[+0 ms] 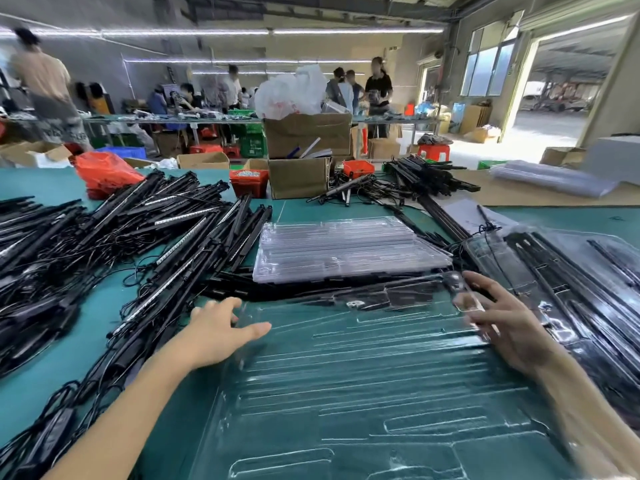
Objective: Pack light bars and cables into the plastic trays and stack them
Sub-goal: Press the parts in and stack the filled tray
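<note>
I have an empty clear moulded plastic tray [363, 375] lying flat on the green counter [52, 393] at its near edge. My left hand [216, 332] rests spread and flat on its far left corner; my right hand [502, 323] looks to pinch the far right rim, though blur hides the fingers. It looks thin, light, floppy and slick, so I'd grip both rims. Black light bars with cables [121, 237] are heaped at the left.
</note>
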`<state>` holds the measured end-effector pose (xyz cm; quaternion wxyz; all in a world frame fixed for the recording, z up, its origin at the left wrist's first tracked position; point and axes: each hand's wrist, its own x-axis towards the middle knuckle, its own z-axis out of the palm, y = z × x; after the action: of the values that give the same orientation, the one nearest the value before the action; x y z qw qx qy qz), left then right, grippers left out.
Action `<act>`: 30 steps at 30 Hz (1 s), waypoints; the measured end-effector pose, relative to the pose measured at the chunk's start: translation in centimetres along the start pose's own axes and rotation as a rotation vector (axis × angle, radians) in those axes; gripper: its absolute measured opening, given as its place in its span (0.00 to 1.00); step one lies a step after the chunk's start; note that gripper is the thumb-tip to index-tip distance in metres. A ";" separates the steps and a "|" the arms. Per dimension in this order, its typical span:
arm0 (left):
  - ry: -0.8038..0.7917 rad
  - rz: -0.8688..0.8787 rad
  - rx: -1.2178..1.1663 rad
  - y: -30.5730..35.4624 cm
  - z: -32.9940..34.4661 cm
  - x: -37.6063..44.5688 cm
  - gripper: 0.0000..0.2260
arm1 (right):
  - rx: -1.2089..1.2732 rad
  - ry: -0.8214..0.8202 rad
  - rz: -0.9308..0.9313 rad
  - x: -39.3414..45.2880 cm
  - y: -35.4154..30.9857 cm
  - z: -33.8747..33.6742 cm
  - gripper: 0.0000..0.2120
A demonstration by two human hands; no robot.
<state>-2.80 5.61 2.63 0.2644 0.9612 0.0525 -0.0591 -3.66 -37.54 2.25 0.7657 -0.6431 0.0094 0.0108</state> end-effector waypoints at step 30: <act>0.106 0.252 0.295 5.0 2.0 4.0 0.26 | -0.898 0.040 -0.307 0.4 2.0 2.3 0.04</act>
<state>1.66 0.60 2.81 0.1228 0.9902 -0.0635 0.0181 -3.35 -34.91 0.72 0.4045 -0.9044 -0.0766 -0.1120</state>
